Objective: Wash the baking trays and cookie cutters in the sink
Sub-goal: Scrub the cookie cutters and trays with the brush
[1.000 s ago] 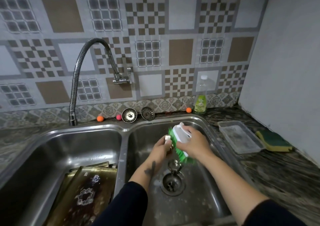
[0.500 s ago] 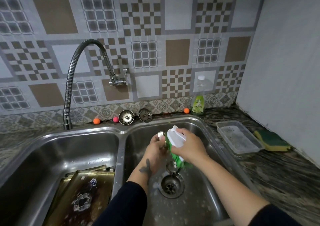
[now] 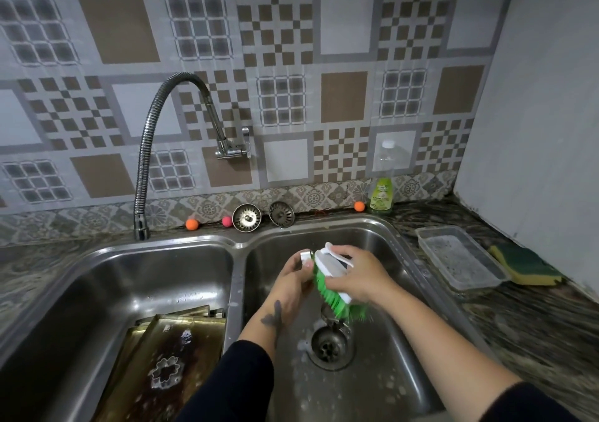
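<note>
Over the right sink basin [image 3: 385, 246], my left hand [image 3: 293, 279] grips a small metal cookie cutter [image 3: 305, 255], mostly hidden by my fingers. My right hand [image 3: 358, 274] grips a white-handled scrub brush [image 3: 330, 280] whose green bristles press against the cutter. In the left basin [image 3: 136, 279] lie stacked, greasy golden baking trays [image 3: 168, 344]. A flower-shaped cookie cutter [image 3: 166, 371] rests on the top tray.
A flexible metal faucet [image 3: 155, 149] arches over the left basin. Two sink strainers [image 3: 263, 216] and small orange and pink balls sit on the back ledge. A dish-soap bottle [image 3: 381, 183], a clear plastic container [image 3: 460, 259] and a yellow-green sponge [image 3: 526, 264] stand on the right counter. Another metal piece lies by the drain [image 3: 329, 345].
My hands shifted slightly left and up with the brush and cutter, and the brush moved along the cutter. The view tilted a little; the trays have not moved.
</note>
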Motion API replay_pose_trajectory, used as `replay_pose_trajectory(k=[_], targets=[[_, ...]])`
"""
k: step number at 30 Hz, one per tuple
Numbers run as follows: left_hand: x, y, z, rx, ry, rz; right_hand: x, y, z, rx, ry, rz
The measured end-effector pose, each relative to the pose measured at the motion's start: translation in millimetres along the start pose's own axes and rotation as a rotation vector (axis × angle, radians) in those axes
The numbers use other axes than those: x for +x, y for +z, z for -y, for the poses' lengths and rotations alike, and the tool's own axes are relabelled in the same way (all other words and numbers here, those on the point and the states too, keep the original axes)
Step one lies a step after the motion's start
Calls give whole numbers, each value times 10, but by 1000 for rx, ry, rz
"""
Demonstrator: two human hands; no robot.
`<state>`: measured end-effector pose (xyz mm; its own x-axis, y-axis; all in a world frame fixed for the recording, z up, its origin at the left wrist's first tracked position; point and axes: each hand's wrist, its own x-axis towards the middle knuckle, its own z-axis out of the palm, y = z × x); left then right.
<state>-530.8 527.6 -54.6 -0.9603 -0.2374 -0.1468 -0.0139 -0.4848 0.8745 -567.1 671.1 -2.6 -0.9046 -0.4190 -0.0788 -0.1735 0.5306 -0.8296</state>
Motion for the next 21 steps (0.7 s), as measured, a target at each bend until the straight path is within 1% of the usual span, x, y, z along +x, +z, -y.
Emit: replay_pose_trajectory(k=[3, 4, 7, 10, 11, 12, 15, 18, 19, 21], targets=[[-48, 27, 29, 19, 21, 43, 43, 6, 22, 172, 83, -104], [-56, 17, 26, 19, 31, 41, 34, 27, 32, 183, 92, -117], [-45, -90, -6, 30, 40, 16, -10, 146, 57, 146, 65, -77], [-74, -83, 19, 31, 15, 38, 19, 176, 105, 160, 96, -162], [-92, -64, 25, 29, 15, 40, 35, 178, 124, 140, 99, -193], [-97, -67, 31, 23, 19, 30, 35, 192, 146, 96, 89, -185], [-140, -189, -50, 54, 29, -18, -5, 291, 227, -110, 20, -58], [-227, -340, -158, 189, 60, -89, -17, 341, 287, -299, -15, -43], [-263, -390, -218, 294, 93, -141, -7, 350, 309, -339, -20, -46], [-311, -544, -354, 616, 188, -265, 18, 367, 366, -370, -37, -49]])
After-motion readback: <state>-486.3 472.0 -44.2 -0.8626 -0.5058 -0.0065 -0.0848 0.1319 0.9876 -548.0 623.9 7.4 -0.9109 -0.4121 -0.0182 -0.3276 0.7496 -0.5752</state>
